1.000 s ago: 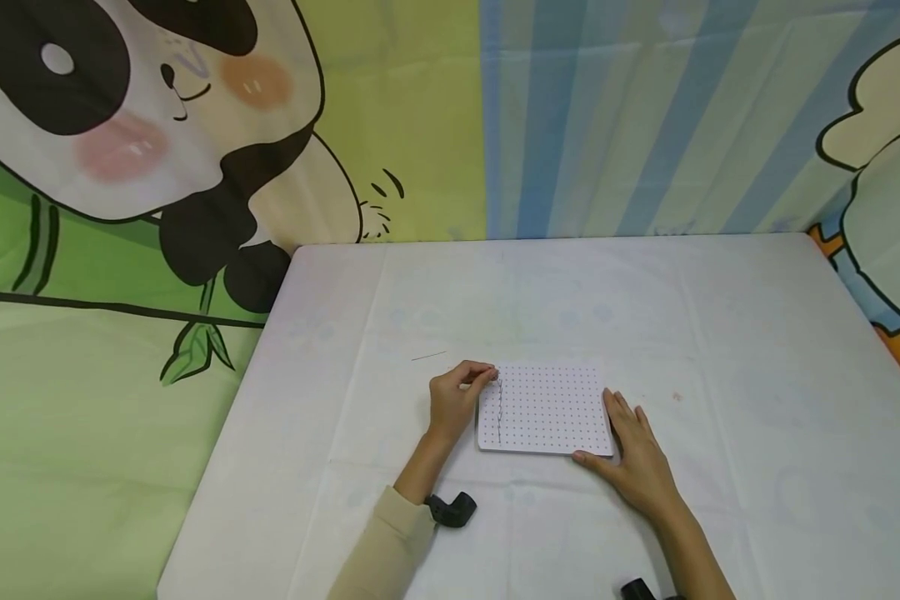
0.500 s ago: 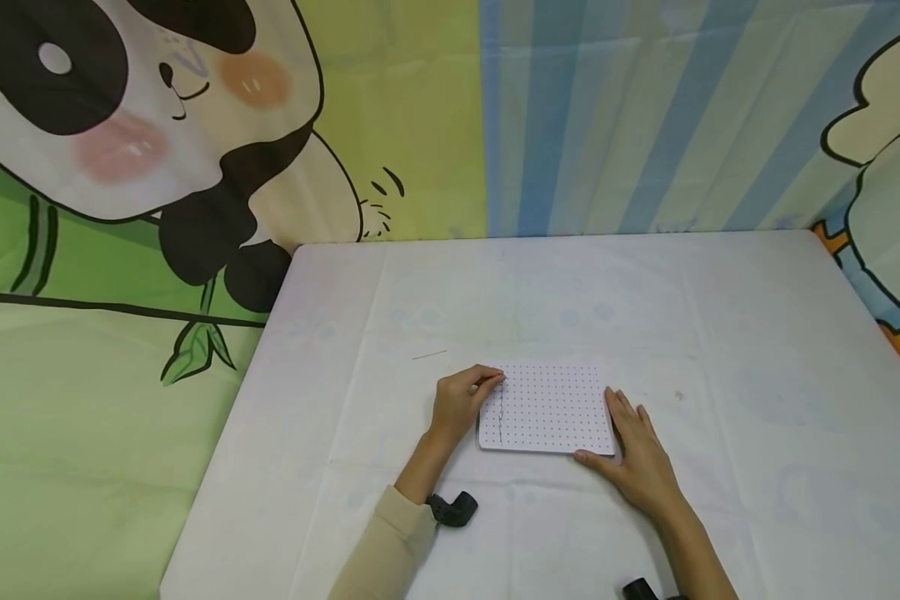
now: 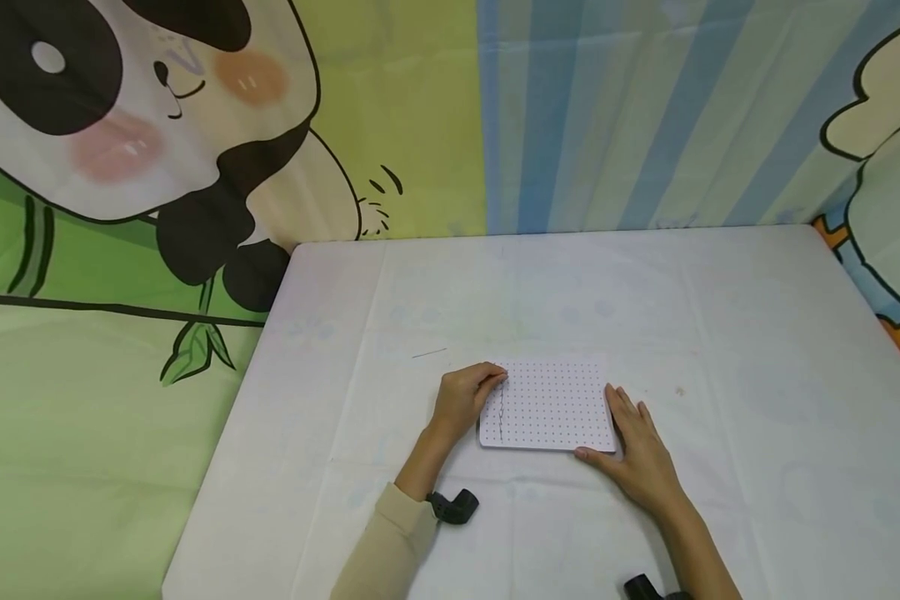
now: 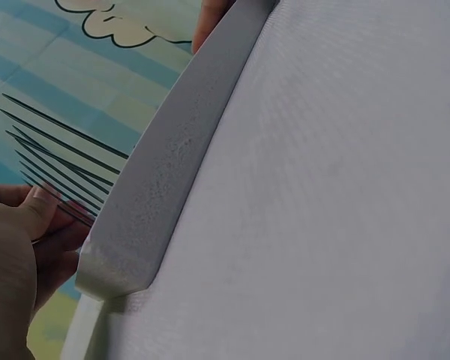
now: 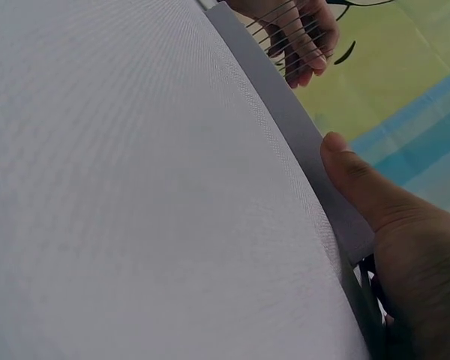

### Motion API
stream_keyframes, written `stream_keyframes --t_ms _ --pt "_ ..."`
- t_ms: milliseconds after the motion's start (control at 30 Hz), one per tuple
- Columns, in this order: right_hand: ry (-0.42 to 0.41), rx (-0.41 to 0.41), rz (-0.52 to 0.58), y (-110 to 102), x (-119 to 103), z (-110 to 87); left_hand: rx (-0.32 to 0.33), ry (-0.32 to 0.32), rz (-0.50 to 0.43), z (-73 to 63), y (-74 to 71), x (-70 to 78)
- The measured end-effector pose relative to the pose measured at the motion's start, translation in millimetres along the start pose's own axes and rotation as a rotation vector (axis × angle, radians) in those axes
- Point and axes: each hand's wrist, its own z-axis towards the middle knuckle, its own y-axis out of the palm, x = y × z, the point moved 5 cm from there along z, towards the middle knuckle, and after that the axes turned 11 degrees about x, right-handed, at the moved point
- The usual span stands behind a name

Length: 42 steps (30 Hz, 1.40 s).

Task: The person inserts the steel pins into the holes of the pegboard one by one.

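A white board (image 3: 555, 408) with rows of small holes lies on the table in the head view. Along its left side several thin dark pointed sticks (image 4: 65, 126) stand in a row, seen best in the left wrist view. My left hand (image 3: 463, 398) is at the board's far left corner, thumb and fingertips pinching a thin stick at the end of that row. Around the near right corner rests my right hand (image 3: 640, 465): its straight fingers lie along the right edge and its thumb touches the front edge. The pinched stick's lower end is hard to see.
One loose thin stick (image 3: 429, 353) lies on the white table cover (image 3: 570, 292), beyond the left hand. Cloth with a cartoon panda (image 3: 202, 225) and blue stripes hangs behind. A black wrist camera (image 3: 453, 507) sits by the left sleeve.
My left hand has shifted slightly right along the board's far left corner, still pinching. My right hand keeps its place at the board.
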Motion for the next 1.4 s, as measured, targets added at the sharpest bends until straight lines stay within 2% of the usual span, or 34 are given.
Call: stream_keyframes --t_ms 300,600,733,867,933,1000,1133,1200,1267,1400 --pt "0.01 -0.006 0.013 -0.2 1.6 -1.6 -0.021 -0.056 0.001 -5.5 0.3 -5.8" --pt "0.01 -0.002 0.011 -1.9 2.2 -2.1 -0.054 -0.035 -0.002 -7.9 0.2 -5.7" --pt "0.003 -0.001 0.009 -2.5 2.4 -1.8 -0.076 -0.082 -0.051 -7.6 -2.6 -6.3" --pt "0.001 0.003 0.014 -2.4 2.6 -1.8 -0.087 -0.166 -0.14 -5.9 -10.2 -11.5" --pt "0.002 0.003 0.017 -2.3 2.8 -1.8 -0.048 -0.208 -0.176 -3.7 -18.4 -18.9" --pt "0.004 0.0 0.019 -2.4 3.0 -1.9 0.029 -0.239 -0.185 -0.7 -31.4 -29.6" --pt "0.012 -0.007 0.013 -2.8 3.0 -2.0 0.22 -0.272 -0.131 4.2 -62.5 -51.6" --pt "0.013 -0.006 0.01 -2.9 2.7 -1.9 0.273 -0.279 -0.068 2.9 -72.3 -61.6" --pt "0.013 -0.003 0.007 -3.1 2.6 -1.9 0.28 -0.301 -0.016 -0.9 -74.1 -72.7" --pt "0.018 -0.003 0.003 -2.7 3.2 -2.0 0.191 -0.366 0.069 -5.2 -68.3 -82.0"
